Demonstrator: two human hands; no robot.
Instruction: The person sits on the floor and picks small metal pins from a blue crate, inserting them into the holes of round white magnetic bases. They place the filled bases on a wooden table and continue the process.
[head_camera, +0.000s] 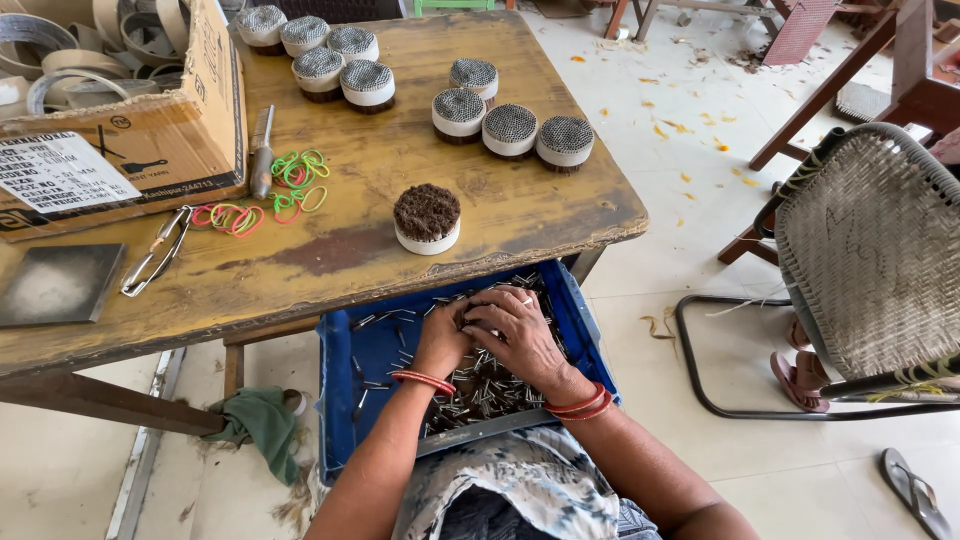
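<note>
1. Both hands are down inside a blue plastic tray (345, 400) that stands on the person's lap, just below the front edge of the tabletop (400, 260).
2. The tray holds a heap of small dark metal nails (480, 390); some single ones lie apart on the blue bottom at the left side.
3. The left hand (445, 335) is closed into a bunch over the nails, with the fingers curled around a small bundle of them. A red bangle sits on its wrist.
4. The right hand (515, 330) lies over the left one, touching it. Its fingers are bent down onto the same bundle, so the grip of both hands is narrow and holding nails.
5. On the tabletop, just above the tray, stands one round white-rimmed bundle (427, 218) with a dark brown top.
6. Further back stand more round bundles with grey tops (510, 128), in two groups.
7. At the left lie coloured rubber bands (290, 180), a metal tool (262, 150), a wire clip (155, 255), a grey metal plate (60, 285) and a cardboard box (130, 140).
8. A green cloth (265, 425) hangs on the table frame, and a woven chair (870, 250) stands at the right.
</note>
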